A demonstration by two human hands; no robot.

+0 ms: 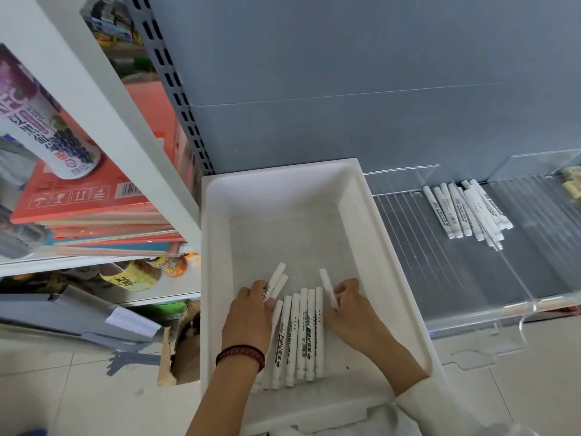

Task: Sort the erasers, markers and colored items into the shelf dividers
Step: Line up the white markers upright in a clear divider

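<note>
A white plastic tray (371,234) sits in front of me on the low shelf. Several white markers (301,335) lie side by side near its front wall. My left hand (248,313) grips two white markers (276,280) that stick out past my fingers. My right hand (349,305) pinches one white marker (327,286), tilted up over the row. To the right, a pile of white markers (468,214) lies between clear shelf dividers (515,272). Yellowish items (572,182) show in the compartment at the far right edge.
A white rack (103,99) at the left holds red and orange boxes (91,202), a purple drink can (41,121) and bottles lower down. Torn cardboard (176,344) and grey packaging lie on the tiled floor at the left. A grey back panel rises behind the shelf.
</note>
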